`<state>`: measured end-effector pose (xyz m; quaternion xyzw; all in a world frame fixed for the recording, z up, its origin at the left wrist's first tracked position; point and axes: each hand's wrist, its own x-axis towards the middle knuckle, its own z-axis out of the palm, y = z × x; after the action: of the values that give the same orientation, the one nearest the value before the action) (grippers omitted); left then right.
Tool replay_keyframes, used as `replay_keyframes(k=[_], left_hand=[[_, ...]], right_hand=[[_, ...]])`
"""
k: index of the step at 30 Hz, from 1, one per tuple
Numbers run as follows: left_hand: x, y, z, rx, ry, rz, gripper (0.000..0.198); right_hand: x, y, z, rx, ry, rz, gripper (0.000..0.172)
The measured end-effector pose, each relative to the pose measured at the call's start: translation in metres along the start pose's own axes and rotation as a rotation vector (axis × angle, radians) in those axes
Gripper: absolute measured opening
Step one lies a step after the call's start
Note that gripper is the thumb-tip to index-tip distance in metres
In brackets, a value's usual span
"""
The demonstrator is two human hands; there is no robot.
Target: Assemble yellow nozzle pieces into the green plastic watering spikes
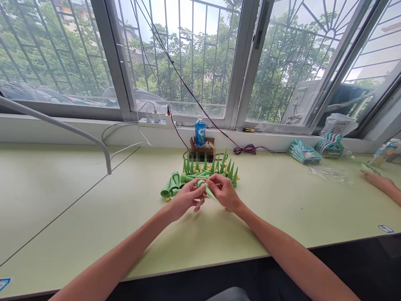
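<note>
A green plastic cone-shaped spike (209, 192) is held just above the table, its wide end up and its tip pointing down to the right. My left hand (189, 195) grips the wide end between thumb and fingers. Against that same end, the fingers of my right hand (223, 190) are pinched together; what they hold, if anything, is hidden. Just beyond both hands, more green spikes (173, 182) lie in a pile. Behind that pile stand several upright green spikes (231, 171) with small yellow parts (197, 167) among them.
A blue-labelled bottle (200, 133) stands by a small brown box (211, 144). Coiled cable (246, 149) lies on the table (94, 217) by the window. To the right are teal packs (303, 151), clear bags (328, 172) and another person's hand (376, 180). A grey curved bar (78, 133) crosses the left.
</note>
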<state>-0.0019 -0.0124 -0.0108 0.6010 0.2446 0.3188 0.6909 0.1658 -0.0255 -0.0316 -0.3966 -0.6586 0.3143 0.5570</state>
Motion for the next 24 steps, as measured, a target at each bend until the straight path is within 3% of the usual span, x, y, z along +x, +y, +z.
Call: replay_keyframes(k=[5, 11, 17, 24], left_hand=[[-0.001, -0.001, 0.001, 0.202, 0.029, 0.062, 0.059], [-0.002, -0.005, 0.002, 0.421, 0.027, 0.148, 0.048], [0.002, -0.013, 0.001, 0.739, 0.206, 0.355, 0.034], [0.005, -0.020, -0.004, 0.886, 0.282, 0.460, 0.033]], right_hand=[[0.000, -0.001, -0.001, -0.005, -0.013, 0.012, 0.028], [0.000, 0.000, 0.000, -0.008, -0.011, -0.009, 0.025], [0.000, 0.001, 0.000, 0.013, -0.019, 0.009, 0.025], [0.000, 0.004, 0.000, 0.048, -0.014, 0.013, 0.026]])
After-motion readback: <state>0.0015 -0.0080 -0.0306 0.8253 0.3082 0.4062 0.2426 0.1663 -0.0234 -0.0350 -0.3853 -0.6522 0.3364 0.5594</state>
